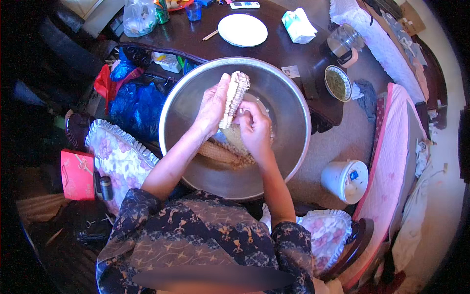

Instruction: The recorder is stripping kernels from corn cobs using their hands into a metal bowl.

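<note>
My left hand (213, 103) grips a corn cob (235, 96) above a wide metal basin (172, 110), with the thumb along its side. Pale kernels cover part of the cob, and its upper right side looks rough, with kernels gone. At the cob's lower right edge is my right hand (257, 123), its fingers curled close against it. A pale kernel shows by those fingertips; whether they pinch anything is not clear. Below my hands in the basin lie another corn cob (218, 152) and loose kernels (237, 141), partly hidden by my wrists.
Past the basin, a dark table (191, 44) carries a white plate (242, 30), chopsticks (210, 35), a tissue pack (299, 25), a glass pitcher (343, 42) and a patterned bowl (337, 83). A white bin (343, 182) stands right, blue plastic bags (137, 106) left.
</note>
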`<action>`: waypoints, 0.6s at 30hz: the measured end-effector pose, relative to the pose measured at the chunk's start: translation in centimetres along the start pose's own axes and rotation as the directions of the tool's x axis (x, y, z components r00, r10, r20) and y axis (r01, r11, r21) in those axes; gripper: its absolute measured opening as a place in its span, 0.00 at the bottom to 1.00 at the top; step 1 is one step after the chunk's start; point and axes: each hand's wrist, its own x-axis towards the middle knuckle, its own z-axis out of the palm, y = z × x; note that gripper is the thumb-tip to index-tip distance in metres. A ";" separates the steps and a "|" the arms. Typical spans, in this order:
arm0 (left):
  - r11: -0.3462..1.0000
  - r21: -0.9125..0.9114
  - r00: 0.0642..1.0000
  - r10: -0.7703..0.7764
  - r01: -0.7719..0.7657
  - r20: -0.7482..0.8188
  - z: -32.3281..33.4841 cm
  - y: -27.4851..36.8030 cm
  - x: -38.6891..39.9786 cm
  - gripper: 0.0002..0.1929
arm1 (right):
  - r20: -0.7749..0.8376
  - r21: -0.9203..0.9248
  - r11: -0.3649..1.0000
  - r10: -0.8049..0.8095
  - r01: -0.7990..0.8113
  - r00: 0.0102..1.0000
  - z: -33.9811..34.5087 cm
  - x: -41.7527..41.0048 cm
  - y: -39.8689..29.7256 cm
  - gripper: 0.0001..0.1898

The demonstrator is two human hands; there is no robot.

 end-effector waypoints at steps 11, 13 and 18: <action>0.999 -0.026 0.993 0.036 -0.039 -0.112 -0.1 0.9 0.2 0.23 | 0.119 -0.119 0.992 -0.022 0.036 0.993 0.1 0.1 -3.2 0.09; 0.997 0.021 0.993 0.071 -0.069 -0.091 -0.3 0.4 0.4 0.22 | 0.151 -0.042 0.999 -0.010 0.016 0.988 0.5 -0.2 -2.6 0.08; 0.980 0.129 0.989 0.150 -0.151 0.014 0.0 0.1 0.6 0.22 | 0.196 -0.143 0.990 0.039 -0.011 0.980 0.8 -0.9 -2.1 0.09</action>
